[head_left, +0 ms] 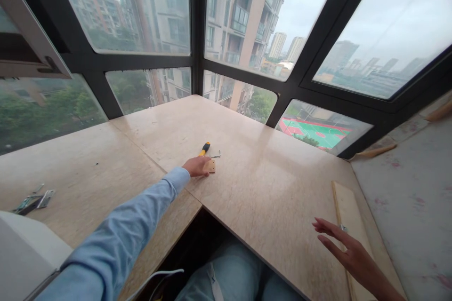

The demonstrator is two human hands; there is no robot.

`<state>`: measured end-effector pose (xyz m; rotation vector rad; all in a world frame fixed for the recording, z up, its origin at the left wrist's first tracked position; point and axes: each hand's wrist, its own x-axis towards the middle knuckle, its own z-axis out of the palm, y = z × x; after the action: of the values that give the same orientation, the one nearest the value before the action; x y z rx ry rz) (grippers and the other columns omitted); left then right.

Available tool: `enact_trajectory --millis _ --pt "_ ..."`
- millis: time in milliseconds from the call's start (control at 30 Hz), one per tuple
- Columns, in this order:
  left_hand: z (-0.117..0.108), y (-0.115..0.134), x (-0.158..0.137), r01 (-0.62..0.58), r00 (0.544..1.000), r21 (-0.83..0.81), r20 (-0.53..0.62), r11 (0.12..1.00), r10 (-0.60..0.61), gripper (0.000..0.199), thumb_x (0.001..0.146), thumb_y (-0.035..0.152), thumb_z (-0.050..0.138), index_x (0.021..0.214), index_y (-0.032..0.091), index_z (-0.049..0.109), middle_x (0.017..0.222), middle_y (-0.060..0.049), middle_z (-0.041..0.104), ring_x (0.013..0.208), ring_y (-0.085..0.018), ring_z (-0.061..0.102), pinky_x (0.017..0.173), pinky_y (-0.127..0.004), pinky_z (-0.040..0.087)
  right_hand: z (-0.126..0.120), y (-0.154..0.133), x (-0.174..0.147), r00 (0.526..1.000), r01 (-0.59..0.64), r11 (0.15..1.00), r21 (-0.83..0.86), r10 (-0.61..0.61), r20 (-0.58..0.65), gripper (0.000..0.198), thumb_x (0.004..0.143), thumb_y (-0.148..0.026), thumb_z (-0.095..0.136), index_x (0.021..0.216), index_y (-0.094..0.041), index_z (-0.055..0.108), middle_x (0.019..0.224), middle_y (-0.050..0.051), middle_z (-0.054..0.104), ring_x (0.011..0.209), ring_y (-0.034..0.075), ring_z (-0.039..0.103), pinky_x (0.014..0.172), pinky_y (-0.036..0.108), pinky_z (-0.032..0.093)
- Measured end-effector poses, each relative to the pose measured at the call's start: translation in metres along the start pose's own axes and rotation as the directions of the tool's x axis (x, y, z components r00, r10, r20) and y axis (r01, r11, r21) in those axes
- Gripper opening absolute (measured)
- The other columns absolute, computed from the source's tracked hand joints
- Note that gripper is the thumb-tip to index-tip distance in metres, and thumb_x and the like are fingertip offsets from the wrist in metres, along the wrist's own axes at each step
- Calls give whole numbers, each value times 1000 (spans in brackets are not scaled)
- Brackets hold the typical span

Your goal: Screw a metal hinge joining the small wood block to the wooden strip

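Note:
Stretched forward over the tabletop, my left hand [196, 166] has its fingers closed around the left side of a small wooden block [212, 166] with small dark holes. Just beyond the hand lies a screwdriver [205, 147] with a yellow and black handle, its far side partly hidden by my fingers. Thin metal pieces [216, 154], too small to name surely, rest beside it. My right hand [348, 251] hovers at the lower right, fingers apart and holding nothing. It partly covers a long pale wooden board [348, 202], where a small metal piece [343, 228] shows near the fingers.
The beige tabletop [254, 169] bends around a corner below dark-framed windows [197, 23]. Metal hinge-like hardware [38, 200] lies at the left, near a white object [28, 244]. A papered wall [413, 188] bounds the right. A white cable [158, 273] hangs beside my legs.

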<state>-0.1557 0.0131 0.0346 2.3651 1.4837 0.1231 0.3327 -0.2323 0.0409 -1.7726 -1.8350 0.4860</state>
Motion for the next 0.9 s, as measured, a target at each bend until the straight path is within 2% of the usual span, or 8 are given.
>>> enact_trajectory --millis 133,367,533,733,900 --pt "0 -3 3 0 1000 -19 -6 1000 0 70 69 31 74 135 21 51 131 -14 60 120 -31 57 95 -35 45 9 -16 11 998 29 999 22 -30 52 47 82 -52 61 120 -23 67 107 11 75 97 27 73 88 39 60" --pt "-1 -7 3 -6 1000 -94 -17 996 5 75 63 36 77 132 17 54 117 -12 65 107 -29 61 89 -33 46 23 -32 11 992 55 996 77 -63 112 44 84 -49 61 118 -22 68 105 13 76 91 27 74 85 40 61" --pt "-1 -1 2 -68 993 -157 -103 985 53 72 62 38 79 127 14 57 116 -12 65 107 -29 60 92 -36 45 24 -29 4 989 50 995 89 -62 131 41 85 -47 61 117 -22 69 104 12 76 91 26 74 84 38 61" --pt "1 30 11 -224 951 -284 -275 932 145 70 62 40 82 123 14 59 113 -12 66 108 -29 60 97 -39 45 24 -22 -4 988 55 995 81 -66 140 39 87 -44 60 118 -21 67 105 11 76 95 25 73 87 38 60" --pt "8 73 22 -335 917 -326 -329 884 226 70 61 40 84 122 16 59 113 -11 66 105 -29 61 93 -43 48 22 -23 -14 990 41 995 88 -53 134 37 89 -44 59 116 -20 67 105 11 75 95 24 73 87 38 60"
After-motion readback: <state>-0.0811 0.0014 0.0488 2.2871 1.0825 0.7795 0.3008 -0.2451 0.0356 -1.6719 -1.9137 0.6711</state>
